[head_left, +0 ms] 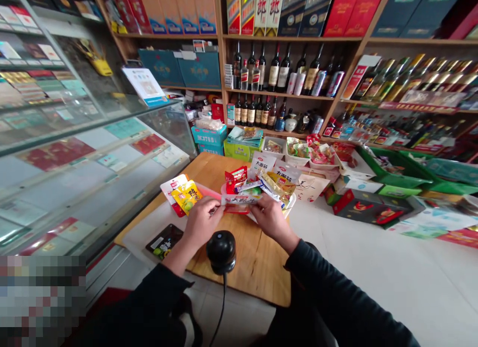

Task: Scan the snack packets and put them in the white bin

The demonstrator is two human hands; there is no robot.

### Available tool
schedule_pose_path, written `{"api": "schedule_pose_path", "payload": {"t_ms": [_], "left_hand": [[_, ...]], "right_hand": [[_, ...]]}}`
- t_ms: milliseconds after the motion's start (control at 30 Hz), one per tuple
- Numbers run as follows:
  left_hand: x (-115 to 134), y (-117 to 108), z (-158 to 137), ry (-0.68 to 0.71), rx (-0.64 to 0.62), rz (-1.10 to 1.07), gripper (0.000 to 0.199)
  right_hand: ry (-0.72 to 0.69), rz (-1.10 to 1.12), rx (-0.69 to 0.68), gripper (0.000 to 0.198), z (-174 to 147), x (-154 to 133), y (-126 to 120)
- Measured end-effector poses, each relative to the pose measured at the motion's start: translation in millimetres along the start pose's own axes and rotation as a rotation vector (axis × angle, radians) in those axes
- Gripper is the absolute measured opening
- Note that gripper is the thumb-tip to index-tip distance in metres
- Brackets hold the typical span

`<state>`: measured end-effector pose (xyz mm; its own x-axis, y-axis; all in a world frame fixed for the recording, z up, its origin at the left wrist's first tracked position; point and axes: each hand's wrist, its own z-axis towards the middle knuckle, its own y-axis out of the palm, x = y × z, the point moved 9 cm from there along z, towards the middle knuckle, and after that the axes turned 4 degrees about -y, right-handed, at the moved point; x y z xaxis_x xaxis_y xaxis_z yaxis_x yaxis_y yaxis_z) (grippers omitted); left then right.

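Left hand (202, 221) and right hand (275, 218) pinch opposite ends of a packet (239, 203) above the table (257, 267), seemingly a steadying step, any next move calling for matched grips

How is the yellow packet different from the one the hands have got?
The yellow packet is mostly bright yellow, while the held packet has a whitish top.
The yellow packet is out of both hands, overlapping a red-and-white packet in view; the held packet is between the left hand and right hand.
Both have dark printed characters.
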<state>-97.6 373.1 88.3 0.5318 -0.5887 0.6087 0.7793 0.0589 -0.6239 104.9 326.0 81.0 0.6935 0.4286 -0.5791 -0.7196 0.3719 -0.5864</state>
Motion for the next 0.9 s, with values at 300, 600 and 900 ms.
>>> {"api": "schedule_pose_path", "payload": {"t_ms": [300,600,900], "left_hand": [[30.2,41.4,66.7,0.031,-0.06,0.098,0.018],[11.2,60.9,146.6,-0.072,-0.043,0.269,0.023],[-34.1,80.5,168.0,-0.213,-0.082,0.299,0.021]], "right_hand": [[0.191,-0.046,0.073,0.016,26.3,59.6,-39.6],[0.166,-0.194,0.087,0.02,112.5,98.1,-46.4],[0.299,-0.212,-0.094,0.035,149.4,153.9,4.3]]}}
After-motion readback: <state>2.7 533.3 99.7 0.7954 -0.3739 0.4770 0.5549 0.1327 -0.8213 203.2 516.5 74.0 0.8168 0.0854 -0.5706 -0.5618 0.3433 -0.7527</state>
